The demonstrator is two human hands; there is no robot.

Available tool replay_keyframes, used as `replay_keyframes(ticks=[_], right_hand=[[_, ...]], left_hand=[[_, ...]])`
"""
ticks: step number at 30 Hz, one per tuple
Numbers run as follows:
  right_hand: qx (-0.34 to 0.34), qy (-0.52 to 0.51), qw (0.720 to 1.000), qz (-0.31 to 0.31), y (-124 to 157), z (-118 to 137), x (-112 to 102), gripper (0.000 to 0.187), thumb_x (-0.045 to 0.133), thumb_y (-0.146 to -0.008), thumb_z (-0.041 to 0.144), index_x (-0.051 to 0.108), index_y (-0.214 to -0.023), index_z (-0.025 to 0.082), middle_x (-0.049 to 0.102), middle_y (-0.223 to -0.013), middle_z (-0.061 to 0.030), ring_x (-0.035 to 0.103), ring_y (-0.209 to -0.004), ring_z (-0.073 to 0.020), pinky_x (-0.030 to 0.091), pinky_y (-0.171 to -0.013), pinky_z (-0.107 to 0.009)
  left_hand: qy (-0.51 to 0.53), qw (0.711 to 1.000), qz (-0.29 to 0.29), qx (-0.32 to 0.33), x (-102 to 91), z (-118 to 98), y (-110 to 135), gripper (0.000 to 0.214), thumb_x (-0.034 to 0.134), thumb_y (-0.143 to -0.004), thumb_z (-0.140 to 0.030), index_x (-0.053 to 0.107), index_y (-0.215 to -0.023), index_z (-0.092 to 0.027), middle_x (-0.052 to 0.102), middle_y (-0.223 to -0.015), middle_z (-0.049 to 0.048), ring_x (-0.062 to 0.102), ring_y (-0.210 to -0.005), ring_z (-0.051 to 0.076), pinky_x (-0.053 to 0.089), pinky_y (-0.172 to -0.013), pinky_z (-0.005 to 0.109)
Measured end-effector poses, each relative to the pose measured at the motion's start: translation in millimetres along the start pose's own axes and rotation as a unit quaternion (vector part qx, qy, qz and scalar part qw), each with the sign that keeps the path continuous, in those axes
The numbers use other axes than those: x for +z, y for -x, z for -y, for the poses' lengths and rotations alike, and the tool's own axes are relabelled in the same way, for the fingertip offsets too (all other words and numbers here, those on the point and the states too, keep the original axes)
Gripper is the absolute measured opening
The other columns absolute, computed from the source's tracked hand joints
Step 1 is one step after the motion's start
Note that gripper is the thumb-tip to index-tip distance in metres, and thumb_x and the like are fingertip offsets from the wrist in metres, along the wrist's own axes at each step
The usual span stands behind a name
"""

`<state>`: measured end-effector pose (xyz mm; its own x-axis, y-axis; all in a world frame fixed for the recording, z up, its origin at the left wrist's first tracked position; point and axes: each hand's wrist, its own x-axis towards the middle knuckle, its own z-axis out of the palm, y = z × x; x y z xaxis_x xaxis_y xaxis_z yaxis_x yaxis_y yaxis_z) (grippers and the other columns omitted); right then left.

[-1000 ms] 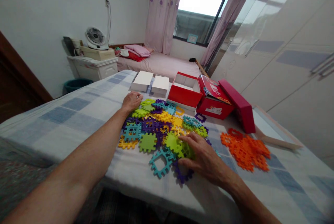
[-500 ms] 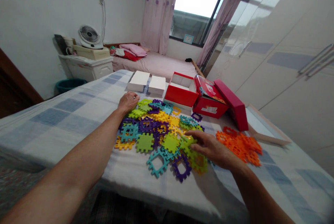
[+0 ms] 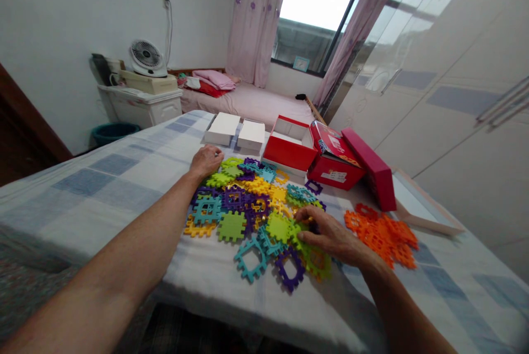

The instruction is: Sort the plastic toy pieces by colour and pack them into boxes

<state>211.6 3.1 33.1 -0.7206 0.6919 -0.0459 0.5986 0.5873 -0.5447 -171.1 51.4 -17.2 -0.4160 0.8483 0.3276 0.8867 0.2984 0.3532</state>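
Observation:
A heap of flat plastic interlocking tiles with notched edges, in green, turquoise, purple and yellow, lies on the table. My left hand (image 3: 208, 160) rests at the heap's far left edge, fingers curled in, beside some light green tiles (image 3: 221, 177); nothing shows in it. Over the heap's right side reaches my right hand (image 3: 330, 234), thumb and bent fingers apart, the fingertips on the green tiles there. A light green tile (image 3: 279, 227) lies just left of its thumb. Nearer the front edge are a turquoise frame tile (image 3: 251, 259) and a purple frame tile (image 3: 289, 269).
Orange tiles (image 3: 382, 234) form a separate pile at right. Behind the heap stand two white boxes (image 3: 223, 127), an open red box (image 3: 288, 150), a printed red box (image 3: 335, 171) and a leaning red lid (image 3: 367, 169). A pale tray-like lid (image 3: 425, 202) lies far right.
My right hand has shifted slightly, its thumb moving left toward the light green tile. That tile has slid a little right, baring more turquoise below. My left hand stays in place.

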Motion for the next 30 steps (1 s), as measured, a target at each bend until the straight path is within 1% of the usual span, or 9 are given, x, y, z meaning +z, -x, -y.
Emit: replay_keyframes(ticks=[4,8,11,13,17,21,24,27,30], right_hand=[[-0.019,0.014,1.000,0.011,4,-2,-2,0.055,0.067,-0.077,0.045,0.053,-0.127,0.027,0.055,-0.122,-0.0076,0.052,-0.111,-0.0243,0.043,-0.095,-0.039],[-0.014,0.040,0.999,0.011,5,2,-2,0.041,0.067,-0.076,0.044,0.058,-0.112,0.026,0.056,-0.113,-0.0055,0.053,-0.104,-0.0223,0.044,-0.090,-0.036],[0.019,0.036,0.999,0.004,5,5,-1,0.037,0.071,-0.072,0.037,0.055,-0.102,0.023,0.058,-0.105,-0.0030,0.054,-0.095,-0.0195,0.046,-0.081,-0.031],[0.038,0.021,0.999,0.003,5,5,0,0.037,0.069,-0.072,0.036,0.053,-0.103,0.023,0.059,-0.100,-0.0019,0.055,-0.089,-0.0182,0.045,-0.076,-0.029],[0.034,-0.025,0.999,-0.024,7,0,-3,0.031,0.058,-0.082,0.040,0.053,-0.108,0.025,0.061,-0.101,-0.0019,0.056,-0.087,-0.0178,0.044,-0.075,-0.029],[0.054,-0.105,0.991,-0.058,8,-2,-12,0.028,0.052,-0.085,0.046,0.055,-0.100,0.023,0.058,-0.082,0.0001,0.054,-0.073,-0.0158,0.042,-0.064,-0.026],[0.059,-0.184,0.979,-0.060,6,4,-10,0.032,0.050,-0.086,0.049,0.052,-0.102,0.022,0.054,-0.075,0.0019,0.051,-0.066,-0.0142,0.040,-0.058,-0.025],[0.017,-0.177,0.983,-0.049,-1,13,1,0.030,0.050,-0.087,0.047,0.053,-0.103,0.023,0.058,-0.088,-0.0009,0.055,-0.082,-0.0166,0.044,-0.071,-0.028],[-0.005,-0.127,0.990,-0.054,-7,19,11,0.026,0.050,-0.087,0.044,0.054,-0.102,0.022,0.058,-0.107,-0.0044,0.054,-0.101,-0.0202,0.041,-0.088,-0.032]], left_hand=[[0.003,1.000,-0.002,0.002,0.9,1,0,0.038,0.043,-0.080,-0.031,0.073,-0.098,-0.017,0.069,-0.111,0.0099,0.062,-0.103,0.023,0.046,-0.091,0.028],[0.007,1.000,-0.002,0.006,2.2,2,-1,0.037,0.043,-0.080,-0.029,0.073,-0.098,-0.017,0.069,-0.112,0.0103,0.061,-0.104,0.024,0.046,-0.092,0.030],[0.007,1.000,-0.001,0.006,2.7,2,-1,0.038,0.043,-0.080,-0.030,0.073,-0.098,-0.016,0.068,-0.112,0.0118,0.061,-0.104,0.025,0.047,-0.092,0.031],[0.005,1.000,0.000,0.007,2.7,2,-1,0.038,0.043,-0.080,-0.030,0.073,-0.097,-0.016,0.068,-0.112,0.0118,0.061,-0.104,0.024,0.046,-0.092,0.030],[0.003,1.000,0.000,0.006,2.2,2,-1,0.037,0.042,-0.081,-0.031,0.073,-0.096,-0.015,0.067,-0.113,0.0119,0.061,-0.104,0.024,0.046,-0.092,0.029],[0.004,1.000,-0.002,0.005,2.1,1,0,0.037,0.043,-0.081,-0.031,0.073,-0.097,-0.017,0.067,-0.113,0.0108,0.061,-0.105,0.023,0.046,-0.092,0.028],[0.005,1.000,-0.001,0.007,2.3,2,-1,0.036,0.044,-0.081,-0.031,0.073,-0.096,-0.017,0.068,-0.112,0.0113,0.061,-0.104,0.023,0.046,-0.091,0.028],[0.004,1.000,0.000,0.008,2.2,2,-1,0.036,0.044,-0.081,-0.031,0.073,-0.097,-0.016,0.067,-0.112,0.0115,0.061,-0.104,0.023,0.047,-0.091,0.029],[0.000,1.000,-0.001,0.010,2.3,3,-1,0.036,0.044,-0.081,-0.030,0.072,-0.097,-0.017,0.068,-0.111,0.0100,0.061,-0.104,0.022,0.046,-0.092,0.028]])
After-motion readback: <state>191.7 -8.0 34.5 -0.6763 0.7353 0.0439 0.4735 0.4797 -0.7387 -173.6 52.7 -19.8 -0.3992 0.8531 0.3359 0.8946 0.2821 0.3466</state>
